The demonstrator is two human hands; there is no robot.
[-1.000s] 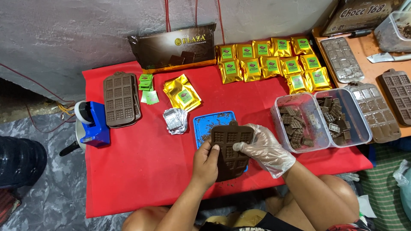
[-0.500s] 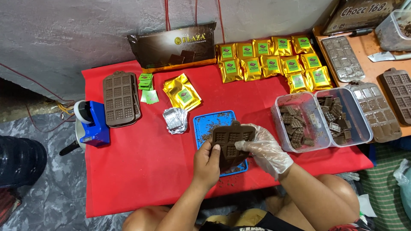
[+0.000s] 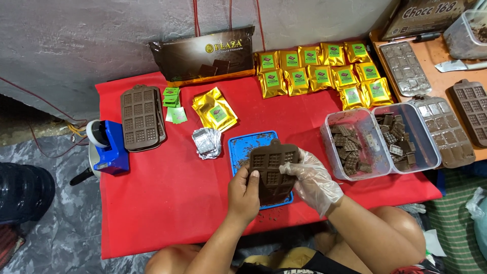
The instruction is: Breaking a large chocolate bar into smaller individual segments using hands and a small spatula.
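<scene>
I had both hands on the brown chocolate mould (image 3: 273,170), held over the blue tray (image 3: 243,147) near the front of the red tabletop (image 3: 167,203). My bare left hand (image 3: 243,195) was closed around the mould's left edge, thumb on top. My gloved right hand (image 3: 314,180) pinched its right side, fingers curled over the rim.

Over the last second the mould had come a little further up and away from me, so that more of it sat above the tray, and the right hand's fingers had crept along the top edge. I judged that as flexing the mould to loosen the pieces, with the tray underneath to catch them.

Just right of the tray stood two clear tubs (image 3: 355,144) holding loose chocolate pieces. To the left lay a small stack of foil squares (image 3: 207,142), then gold pouches (image 3: 215,109), another filled mould (image 3: 142,117) and a blue tape dispenser (image 3: 109,147). A row of sealed gold packets (image 3: 319,71) lined the back edge, unmoved throughout.
</scene>
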